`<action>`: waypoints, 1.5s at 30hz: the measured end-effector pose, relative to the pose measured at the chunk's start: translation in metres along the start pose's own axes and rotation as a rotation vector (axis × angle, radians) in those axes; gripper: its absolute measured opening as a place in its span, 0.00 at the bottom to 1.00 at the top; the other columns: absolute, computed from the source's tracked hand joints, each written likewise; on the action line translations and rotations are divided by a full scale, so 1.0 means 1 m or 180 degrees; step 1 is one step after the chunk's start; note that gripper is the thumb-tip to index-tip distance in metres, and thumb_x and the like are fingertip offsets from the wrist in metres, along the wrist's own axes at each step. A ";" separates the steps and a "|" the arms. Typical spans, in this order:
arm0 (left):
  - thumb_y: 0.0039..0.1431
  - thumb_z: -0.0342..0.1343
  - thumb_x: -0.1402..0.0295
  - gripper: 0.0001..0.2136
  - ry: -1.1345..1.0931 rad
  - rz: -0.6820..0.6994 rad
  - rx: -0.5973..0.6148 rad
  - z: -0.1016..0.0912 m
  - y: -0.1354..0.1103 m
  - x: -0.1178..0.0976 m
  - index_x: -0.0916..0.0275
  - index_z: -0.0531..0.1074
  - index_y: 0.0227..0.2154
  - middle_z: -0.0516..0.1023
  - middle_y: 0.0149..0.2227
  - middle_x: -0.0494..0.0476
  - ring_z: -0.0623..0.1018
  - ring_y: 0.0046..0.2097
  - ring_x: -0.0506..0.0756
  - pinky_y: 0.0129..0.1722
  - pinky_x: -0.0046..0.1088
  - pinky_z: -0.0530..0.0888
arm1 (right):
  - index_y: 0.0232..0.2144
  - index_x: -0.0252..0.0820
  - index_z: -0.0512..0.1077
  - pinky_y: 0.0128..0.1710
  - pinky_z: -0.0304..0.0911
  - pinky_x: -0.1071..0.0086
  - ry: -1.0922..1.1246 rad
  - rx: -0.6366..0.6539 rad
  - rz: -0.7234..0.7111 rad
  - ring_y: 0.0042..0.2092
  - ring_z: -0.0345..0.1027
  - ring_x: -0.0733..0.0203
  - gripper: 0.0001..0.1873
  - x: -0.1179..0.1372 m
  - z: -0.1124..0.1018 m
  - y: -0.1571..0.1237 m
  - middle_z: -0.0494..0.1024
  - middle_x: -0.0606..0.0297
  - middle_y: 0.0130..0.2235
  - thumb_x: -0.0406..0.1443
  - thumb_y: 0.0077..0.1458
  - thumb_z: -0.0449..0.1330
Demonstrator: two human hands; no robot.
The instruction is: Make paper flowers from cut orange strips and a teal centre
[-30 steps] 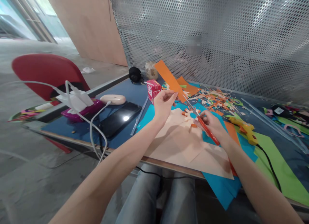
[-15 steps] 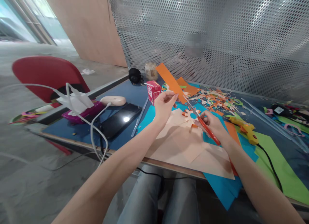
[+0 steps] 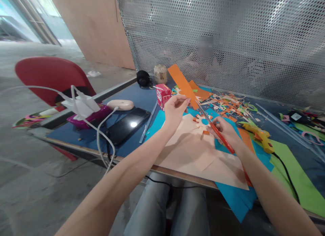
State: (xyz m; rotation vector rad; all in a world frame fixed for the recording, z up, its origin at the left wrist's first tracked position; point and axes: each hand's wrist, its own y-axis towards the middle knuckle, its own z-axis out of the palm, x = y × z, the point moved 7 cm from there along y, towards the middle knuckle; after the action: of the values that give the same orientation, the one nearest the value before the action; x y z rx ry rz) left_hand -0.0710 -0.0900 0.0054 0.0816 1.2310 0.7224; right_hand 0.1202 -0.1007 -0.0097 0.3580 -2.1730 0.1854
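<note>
My left hand [image 3: 177, 110] pinches an orange paper strip [image 3: 182, 81] near its lower end; the strip slants up and to the left. Red-handled scissors [image 3: 218, 134] are gripped in my right hand [image 3: 225, 129]. Their blades reach to the lower edge of the strip, beside my left fingertips. Below them lies a cut-out paper ring with orange tabs [image 3: 202, 122], resting on pale peach paper sheets [image 3: 188, 149]. Blue paper [image 3: 232, 198] sticks out beneath the sheets and over the table's front edge.
Behind my hands spread many paper scraps [image 3: 233, 105]. A yellow glue gun [image 3: 261, 137] lies on the right by green paper [image 3: 291, 171]. To the left are a black phone [image 3: 128, 126], a purple box with white plugs [image 3: 87, 117] and a pink box [image 3: 163, 95]. Perforated metal [image 3: 228, 33] stands behind.
The whole view has shifted slightly, so everything appears a little further right. Both hands keep their holds on the strip and the scissors, with the blades still at the strip's lower end.
</note>
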 end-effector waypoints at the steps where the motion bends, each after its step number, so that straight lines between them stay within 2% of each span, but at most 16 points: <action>1: 0.45 0.59 0.72 0.05 0.0012 0.0022 0.0042 0.001 0.000 0.000 0.64 0.68 0.25 0.73 0.21 0.50 0.74 0.24 0.47 0.18 0.20 0.67 | 0.25 0.43 0.57 0.17 0.47 0.76 0.0044 0.0009 0.0006 0.17 0.50 0.73 0.25 0.000 0.000 0.000 0.62 0.77 0.18 0.53 0.37 0.61; 6: 0.46 0.59 0.72 0.04 0.0038 0.0022 0.0161 0.006 -0.002 -0.001 0.64 0.68 0.24 0.74 0.22 0.50 0.73 0.23 0.46 0.18 0.19 0.67 | 0.26 0.44 0.56 0.16 0.46 0.76 0.0216 0.0104 0.0043 0.17 0.49 0.74 0.23 -0.001 0.002 -0.001 0.61 0.78 0.17 0.51 0.40 0.61; 15: 0.45 0.59 0.72 0.05 0.0051 0.0017 -0.0064 -0.001 0.000 -0.001 0.64 0.68 0.25 0.74 0.22 0.50 0.74 0.24 0.47 0.19 0.19 0.68 | 0.27 0.44 0.56 0.15 0.45 0.77 0.0238 0.0246 0.0136 0.15 0.48 0.75 0.22 -0.001 0.005 -0.002 0.60 0.79 0.16 0.50 0.40 0.61; 20: 0.45 0.59 0.72 0.04 0.0003 0.0021 0.0150 0.004 -0.002 0.000 0.64 0.68 0.25 0.73 0.22 0.50 0.74 0.23 0.47 0.17 0.20 0.67 | 0.26 0.44 0.55 0.14 0.44 0.78 0.0404 0.0294 0.0254 0.15 0.45 0.76 0.22 -0.001 0.006 -0.003 0.58 0.80 0.15 0.48 0.39 0.62; 26: 0.46 0.58 0.72 0.04 -0.0013 0.0016 0.0182 0.006 -0.003 -0.001 0.63 0.68 0.25 0.73 0.22 0.50 0.75 0.24 0.47 0.17 0.20 0.67 | 0.26 0.44 0.54 0.12 0.43 0.76 0.0521 0.0294 0.0248 0.14 0.45 0.74 0.22 0.002 0.008 -0.004 0.57 0.79 0.14 0.46 0.38 0.63; 32: 0.46 0.58 0.71 0.04 -0.0012 0.0006 0.0194 0.006 -0.003 0.000 0.63 0.68 0.25 0.74 0.23 0.51 0.75 0.25 0.48 0.17 0.21 0.67 | 0.24 0.44 0.53 0.11 0.42 0.76 0.0662 0.0286 0.0299 0.13 0.45 0.74 0.22 -0.001 0.009 -0.003 0.57 0.79 0.14 0.48 0.38 0.61; 37: 0.46 0.59 0.71 0.05 -0.0048 -0.0046 0.0201 0.006 -0.003 0.001 0.64 0.68 0.25 0.74 0.22 0.50 0.75 0.25 0.48 0.17 0.21 0.68 | 0.25 0.45 0.54 0.12 0.41 0.78 0.0585 0.0266 0.0212 0.14 0.45 0.75 0.22 -0.001 0.008 -0.003 0.57 0.80 0.14 0.47 0.38 0.63; 45: 0.45 0.60 0.70 0.06 -0.0111 -0.0186 0.0154 0.005 -0.003 0.004 0.64 0.68 0.25 0.74 0.22 0.51 0.75 0.25 0.48 0.17 0.19 0.68 | 0.25 0.45 0.55 0.14 0.43 0.77 0.0278 0.0118 0.0046 0.14 0.47 0.74 0.22 0.000 0.003 -0.003 0.58 0.80 0.14 0.50 0.40 0.61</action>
State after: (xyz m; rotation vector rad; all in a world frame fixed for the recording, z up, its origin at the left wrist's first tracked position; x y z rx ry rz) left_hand -0.0642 -0.0888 0.0025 0.0972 1.2129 0.6383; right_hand 0.1184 -0.1044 -0.0115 0.3490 -2.0886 0.2452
